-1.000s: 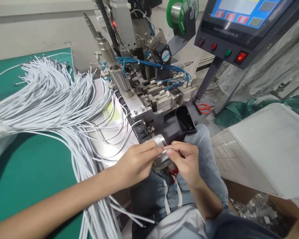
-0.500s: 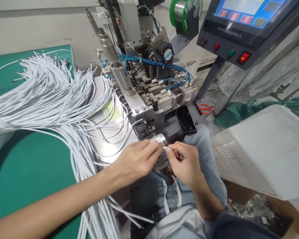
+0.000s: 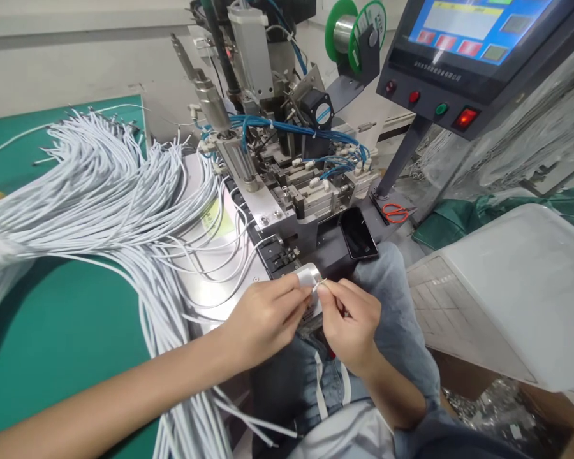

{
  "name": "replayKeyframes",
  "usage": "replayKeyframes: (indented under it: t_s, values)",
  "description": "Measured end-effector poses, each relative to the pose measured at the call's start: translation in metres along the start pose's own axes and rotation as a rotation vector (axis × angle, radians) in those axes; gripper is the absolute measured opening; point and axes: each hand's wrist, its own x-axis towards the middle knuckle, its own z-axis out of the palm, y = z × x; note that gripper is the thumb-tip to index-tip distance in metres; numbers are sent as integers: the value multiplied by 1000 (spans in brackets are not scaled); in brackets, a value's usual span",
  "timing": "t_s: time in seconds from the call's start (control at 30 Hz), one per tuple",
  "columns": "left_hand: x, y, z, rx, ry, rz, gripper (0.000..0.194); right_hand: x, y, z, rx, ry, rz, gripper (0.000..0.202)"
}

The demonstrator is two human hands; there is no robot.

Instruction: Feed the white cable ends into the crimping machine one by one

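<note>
In front of the machine, my left hand (image 3: 268,312) pinches a white cable near its end. The short white cable end (image 3: 316,286) sticks out past those fingertips. My right hand (image 3: 349,319) is closed too, its thumb and forefinger pinching the fine wires at the tip of the cable. Just behind the fingers is a silvery round metal part (image 3: 309,273) at the machine's front edge. A large bundle of white cables (image 3: 90,185) lies to the left, and several single cables curve from it to the black clamp block (image 3: 281,257).
A benchtop machine (image 3: 291,166) with blue air tubes fills the back. A solder wire spool (image 3: 347,35), a control screen (image 3: 463,38), red-handled scissors (image 3: 396,213) and a phone (image 3: 358,234) surround it. At right stands a whitish plastic bin (image 3: 521,287); a green mat (image 3: 71,344) covers the left table.
My hands stay together at the cable end, with the fingers shifted slightly and the cable tip turned to a steeper angle. The whole view has moved a little.
</note>
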Motion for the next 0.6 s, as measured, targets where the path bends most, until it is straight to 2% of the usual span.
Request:
replayKeyframes:
  t_s: [0.13, 0.2, 0.3, 0.4, 0.53, 0.6]
  values:
    - [1, 2, -4, 409, 15, 225, 10, 0, -4, -5, -83, -64, 45, 21]
    - [3, 4, -7, 487, 25, 295, 10, 1, -5, -8, -95, -85, 53, 20]
    - [4, 3, -8, 487, 32, 325, 11, 5, -5, -12, -54, -158, 73, 21]
    - [0, -1, -5, 356, 16, 221, 15, 9, -3, -14, 27, -183, 64, 22]
    - [-1, -3, -1, -57, -38, -53, 11, 10, 0, -11, 89, -121, 16, 16]
    - [1, -1, -1, -241, -24, -127, 11, 8, -1, -7, 124, -74, -2, 15]
